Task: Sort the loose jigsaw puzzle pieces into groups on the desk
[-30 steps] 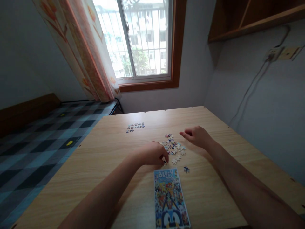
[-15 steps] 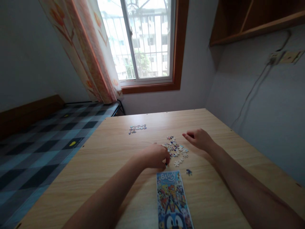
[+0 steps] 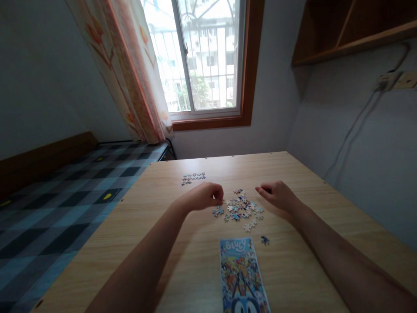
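A loose pile of small jigsaw pieces [image 3: 243, 208] lies in the middle of the wooden table [image 3: 156, 243]. My left hand [image 3: 205, 196] hovers just left of the pile with its fingers curled in a pinch; what they hold is too small to make out. My right hand [image 3: 276, 195] rests at the pile's right edge, fingers loosely curled, forefinger pointing at the pieces. A joined strip of pieces [image 3: 193, 177] sits farther back on the left. One dark single piece [image 3: 265, 240] lies apart, near the picture card [image 3: 243, 278].
The blue cartoon picture card lies at the table's near edge. A bed with a checked cover [image 3: 65, 191] stands to the left. Behind the table are a window [image 3: 205, 56] and a curtain [image 3: 130, 74]; a wall with a cable [image 3: 352, 130] runs along the right.
My left hand has lifted from the near side of the pile and moved back and left, fingers pinched. The right hand has stayed by the pile. The camera has shifted slightly.
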### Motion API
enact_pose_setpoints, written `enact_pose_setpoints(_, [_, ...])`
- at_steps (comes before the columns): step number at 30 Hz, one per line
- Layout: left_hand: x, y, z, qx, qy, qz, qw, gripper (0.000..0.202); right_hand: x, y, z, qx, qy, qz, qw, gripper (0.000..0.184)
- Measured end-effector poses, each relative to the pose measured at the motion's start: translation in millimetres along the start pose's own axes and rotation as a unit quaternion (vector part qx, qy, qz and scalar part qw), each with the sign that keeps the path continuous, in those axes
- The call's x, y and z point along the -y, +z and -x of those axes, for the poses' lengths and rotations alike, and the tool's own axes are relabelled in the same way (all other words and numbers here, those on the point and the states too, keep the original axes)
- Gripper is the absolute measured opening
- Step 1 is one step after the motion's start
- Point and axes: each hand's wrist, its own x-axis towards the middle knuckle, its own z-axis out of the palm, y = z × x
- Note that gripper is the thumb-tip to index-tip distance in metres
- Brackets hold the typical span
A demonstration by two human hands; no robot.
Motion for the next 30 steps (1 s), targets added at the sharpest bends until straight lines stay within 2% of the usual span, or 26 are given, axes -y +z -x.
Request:
enact_pose_setpoints(3, [39.8, -7.8, -0.7, -0.124, -0.097, 0.017, 0.987, 0.014, -4.4, 4.5, 0.0, -0.014, 0.016, -0.016, 1.0, 0.054])
enact_pose_setpoints(7, [84.9, 2.7, -0.2, -0.204, -0.19, 0.002, 0.96, 0.017, -11.2, 14.5, -0.9, -0.028, 0.015, -0.028, 0.999, 0.056])
enact_pose_setpoints(10, [98.9, 12.8, 2.3, -0.223, -0.236, -0.057, 0.944, 0.02, -13.1, 18.6, -1.6, -0.033, 0.008, -0.032, 0.999, 0.057])
enact_pose_setpoints(13, [94.1, 12.3, 6.7, -0.228, -0.283, -0.148, 0.92, 0.024, -11.5, 17.3, -1.5, -0.032, 0.003, -0.028, 0.999, 0.056])
enact_pose_setpoints(16, [77.3, 3.5, 10.9, -0.184, -0.332, -0.205, 0.902, 0.028, -8.2, 14.0, -0.8, -0.031, 0.002, -0.021, 0.999, 0.056])
enact_pose_setpoints(19, [59.5, -2.0, 14.6, -0.059, -0.361, -0.229, 0.902, 0.039, -4.9, 12.4, 0.0, -0.026, 0.002, -0.021, 0.999, 0.056])
enact_pose_setpoints(21, [51.4, -0.3, 16.7, -0.02, -0.35, -0.231, 0.907, 0.044, -3.4, 12.8, 0.7, -0.018, 0.001, -0.025, 1.0, 0.056])
enact_pose_setpoints(26, [45.9, 12.1, 16.9, 0.038, -0.313, -0.228, 0.921, 0.057, -3.6, 16.5, 0.9, -0.007, 0.007, -0.021, 1.0, 0.054])
enact_pose_setpoints(30, [45.8, 16.6, 12.3, 0.046, -0.323, -0.23, 0.917, 0.049, -5.4, 18.8, -0.8, 0.005, 0.011, -0.014, 1.0, 0.052])
